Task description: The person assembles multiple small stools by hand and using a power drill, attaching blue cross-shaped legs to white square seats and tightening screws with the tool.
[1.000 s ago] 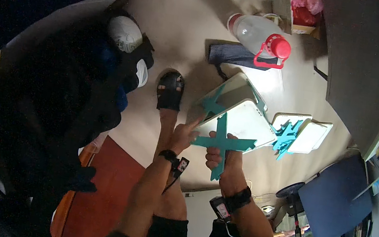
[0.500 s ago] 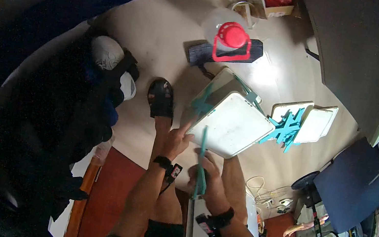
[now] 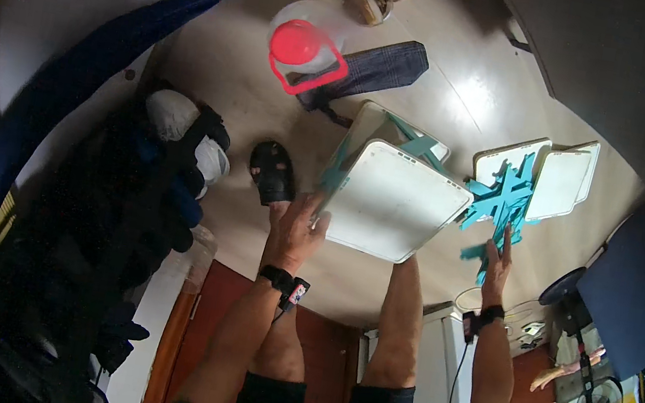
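A white rectangular panel (image 3: 398,201) stands tilted between my legs, with a second panel behind it and teal struts (image 3: 420,145) linking the two. My left hand (image 3: 299,232) is closed round the panel's left side; some of its fingers are hidden behind the edge. Farther right, my right hand (image 3: 499,267) reaches to a heap of flat teal strips (image 3: 502,198), its thumb and forefinger apart. One slightly blurred teal strip (image 3: 473,252) lies beside the thumb, outside any visible grasp.
More white panels (image 3: 558,187) lean beside the heap. Beyond the panels are a dark folded umbrella (image 3: 377,68) and a large clear bottle with a red cap and handle (image 3: 295,44). Dark clothing (image 3: 79,247) is piled at left. A grey table (image 3: 604,77) stands at far right.
My right hand has moved from in front of my lap, where it held a teal strip, rightward to the heap. My left hand stays at the panel. The view has shifted slightly.
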The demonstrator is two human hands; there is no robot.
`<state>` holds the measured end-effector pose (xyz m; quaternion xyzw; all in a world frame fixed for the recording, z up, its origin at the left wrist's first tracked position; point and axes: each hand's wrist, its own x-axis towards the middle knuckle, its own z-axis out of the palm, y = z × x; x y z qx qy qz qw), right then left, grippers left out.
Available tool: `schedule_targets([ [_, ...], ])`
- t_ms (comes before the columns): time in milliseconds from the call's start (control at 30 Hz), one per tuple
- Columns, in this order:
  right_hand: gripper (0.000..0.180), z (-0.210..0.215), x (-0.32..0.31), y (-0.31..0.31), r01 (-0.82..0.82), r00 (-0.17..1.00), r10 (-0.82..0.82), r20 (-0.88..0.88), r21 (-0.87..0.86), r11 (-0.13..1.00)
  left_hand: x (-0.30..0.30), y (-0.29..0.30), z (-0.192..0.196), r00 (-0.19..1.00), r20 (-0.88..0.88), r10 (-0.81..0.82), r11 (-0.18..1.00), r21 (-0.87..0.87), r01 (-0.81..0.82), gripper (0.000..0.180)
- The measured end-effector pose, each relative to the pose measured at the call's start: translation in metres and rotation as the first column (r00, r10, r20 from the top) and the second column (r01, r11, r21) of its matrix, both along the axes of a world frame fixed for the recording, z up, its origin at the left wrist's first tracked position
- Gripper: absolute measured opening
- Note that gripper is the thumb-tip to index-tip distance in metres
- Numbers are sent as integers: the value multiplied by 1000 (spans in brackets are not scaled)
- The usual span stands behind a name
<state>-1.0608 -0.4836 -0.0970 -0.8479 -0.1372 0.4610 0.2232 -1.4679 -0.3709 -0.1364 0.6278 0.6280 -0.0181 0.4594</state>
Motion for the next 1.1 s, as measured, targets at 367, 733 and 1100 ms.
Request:
schedule_targets([
  [367, 55, -35, -68, 22, 166, 920, -137, -367, 48, 985, 60, 27, -1, 808, 246, 536, 842, -229, -489, 40],
  [733, 29, -25, -149, 55, 384, 914, -380, -139, 1, 923, 42, 19, -15, 907, -10, 421, 892, -178, -416, 45],
  [1100, 33, -36, -107, 33, -37, 948, -18, -317, -165, 986, 122, 56, 48, 931, 114, -347, 881, 381, 282, 56],
])
